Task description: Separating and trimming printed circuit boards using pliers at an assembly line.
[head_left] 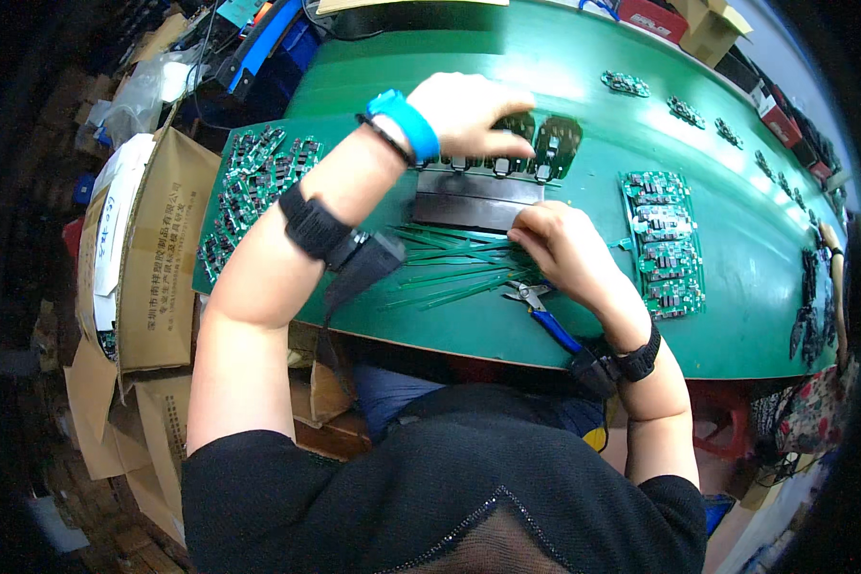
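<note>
Beyond the fixture (478, 203), the left hand (464, 112) has its fingers wide apart by upright boards (559, 143). At the fixture's right end, the right hand (566, 249) has narrow fingers; whether they hold anything, I cannot tell.

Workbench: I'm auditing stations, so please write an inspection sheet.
Surface: green workbench, partly covered.
Job's things: black block, circuit boards standing along its far side; board pile left, board panel right.
Clutter: loose green strips, blue-handled pliers.
Hands: left hand by the standing circuit boards, contact unclear; right hand at the black block's right end, grip unclear.
Cables: black cord, far left.
Surroundings: open cardboard box, left.
</note>
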Demonstrator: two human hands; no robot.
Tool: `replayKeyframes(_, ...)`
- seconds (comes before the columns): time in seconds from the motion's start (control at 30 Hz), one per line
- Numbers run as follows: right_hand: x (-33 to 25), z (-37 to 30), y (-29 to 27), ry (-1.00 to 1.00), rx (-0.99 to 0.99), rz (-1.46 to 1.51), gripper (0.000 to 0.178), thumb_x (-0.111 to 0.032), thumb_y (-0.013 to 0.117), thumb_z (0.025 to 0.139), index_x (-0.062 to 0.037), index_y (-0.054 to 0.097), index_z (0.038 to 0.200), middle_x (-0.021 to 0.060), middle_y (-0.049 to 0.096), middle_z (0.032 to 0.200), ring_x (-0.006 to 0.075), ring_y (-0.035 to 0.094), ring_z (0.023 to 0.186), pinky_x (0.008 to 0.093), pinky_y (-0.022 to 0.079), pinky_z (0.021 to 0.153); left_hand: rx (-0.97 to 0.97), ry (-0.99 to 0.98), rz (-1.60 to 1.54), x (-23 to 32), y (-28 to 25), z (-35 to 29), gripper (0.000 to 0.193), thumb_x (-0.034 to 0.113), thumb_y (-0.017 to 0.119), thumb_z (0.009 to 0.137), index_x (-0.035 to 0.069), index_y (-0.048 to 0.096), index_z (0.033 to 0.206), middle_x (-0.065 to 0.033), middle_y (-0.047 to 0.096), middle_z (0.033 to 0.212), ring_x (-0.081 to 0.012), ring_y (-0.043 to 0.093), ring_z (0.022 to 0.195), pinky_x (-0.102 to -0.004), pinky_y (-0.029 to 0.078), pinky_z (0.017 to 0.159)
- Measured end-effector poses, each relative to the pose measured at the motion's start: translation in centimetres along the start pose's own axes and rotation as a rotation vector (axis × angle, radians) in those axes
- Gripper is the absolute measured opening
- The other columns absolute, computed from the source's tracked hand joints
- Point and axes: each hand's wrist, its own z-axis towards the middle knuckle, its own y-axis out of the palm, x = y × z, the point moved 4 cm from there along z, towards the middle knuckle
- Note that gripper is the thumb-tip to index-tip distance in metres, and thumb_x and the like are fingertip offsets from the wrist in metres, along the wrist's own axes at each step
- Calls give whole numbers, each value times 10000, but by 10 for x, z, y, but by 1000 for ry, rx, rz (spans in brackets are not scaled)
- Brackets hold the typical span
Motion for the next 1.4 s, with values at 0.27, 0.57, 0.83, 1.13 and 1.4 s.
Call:
replayKeyframes(0.27, 31, -4, -26, 275, 407, -37, 221, -121, 647, 763, -11, 497, 883, 145, 533, 697, 311, 547, 668, 381, 437, 606, -346, -70, -460, -54, 17, 37, 434, 338, 725, 731, -14, 605, 954, -55, 627, 746, -91, 566, 718, -251, 466, 658)
replayKeyframes(0.57, 40, 0, -31, 216, 337, -16, 267, -100, 668, 717, -20, 603, 964, 130, 609, 837, 282, 580, 826, 360, 463, 727, -208, -250, -852, -45, -5, -5, 264, 263, 692, 785, 45, 622, 917, 31, 601, 758, -37, 526, 691, -210, 443, 632)
replayKeyframes(0.83, 24, 5, -39, 117, 326, -169, 150, 56, 530, 707, -29, 606, 805, 118, 598, 783, 304, 572, 800, 367, 467, 711, -6, -436, -952, -84, -14, -41, 299, 343, 619, 839, 48, 660, 865, 40, 595, 727, -21, 502, 656, -206, 420, 584)
replayKeyframes(1.13, 36, 14, -12, 185, -5, -202, 221, 23, 496, 711, -19, 524, 925, 190, 581, 868, 362, 534, 889, 421, 430, 769, 30, -441, -868, -88, -18, -51, 290, 326, 607, 851, 43, 646, 904, 46, 593, 753, -20, 501, 670, -193, 409, 600)
replayKeyframes(1.4, 23, 9, -9, 37, -27, -155, 106, -60, 545, 773, -33, 546, 875, 159, 544, 779, 357, 538, 814, 414, 447, 719, 32, -486, -844, -99, -24, -60, 260, 284, 599, 866, 42, 648, 950, 39, 624, 814, -18, 536, 720, -184, 435, 656)
